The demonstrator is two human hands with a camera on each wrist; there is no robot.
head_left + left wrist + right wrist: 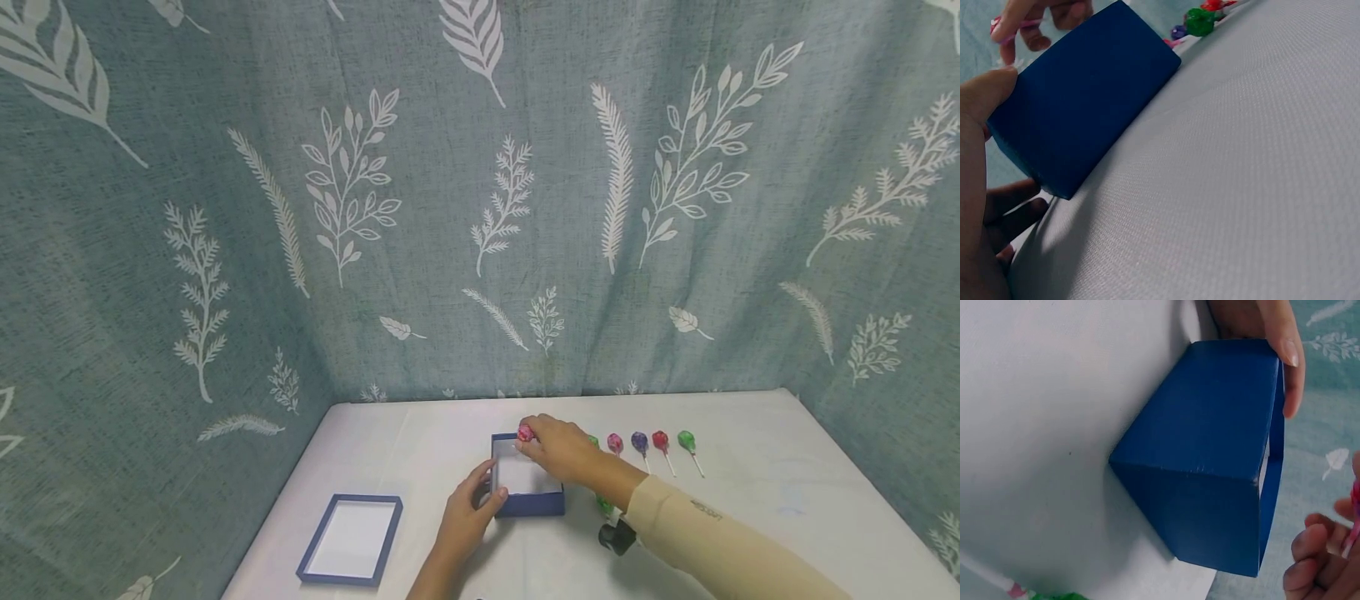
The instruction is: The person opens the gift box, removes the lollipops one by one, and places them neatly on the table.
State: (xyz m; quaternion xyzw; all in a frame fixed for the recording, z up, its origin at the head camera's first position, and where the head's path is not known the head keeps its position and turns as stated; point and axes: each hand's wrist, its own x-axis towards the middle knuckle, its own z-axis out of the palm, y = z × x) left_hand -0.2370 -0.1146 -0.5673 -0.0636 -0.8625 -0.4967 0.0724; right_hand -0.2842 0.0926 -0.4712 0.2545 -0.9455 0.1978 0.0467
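A dark blue open-topped box (534, 505) with a white inside stands on the table. My left hand (467, 517) grips its left side, the thumb at the near corner of the rim and the fingers along the side wall. Over the far part of the box, my right hand (558, 448) pinches a lollipop (525, 432) in a pink-red wrapper. Its stick is mostly hidden by the fingers in the head view. In the right wrist view, the box's blue outer walls (1204, 412) show, with the right fingers (1310, 544) beyond its opening.
Right of the box, a row of lollipops includes a purple one (640, 442), a red one (660, 440) and a green one (686, 442). Another green lollipop (604, 505) lies partly under the right forearm. The blue-edged box lid (306, 562) rests at the left, white inside up.
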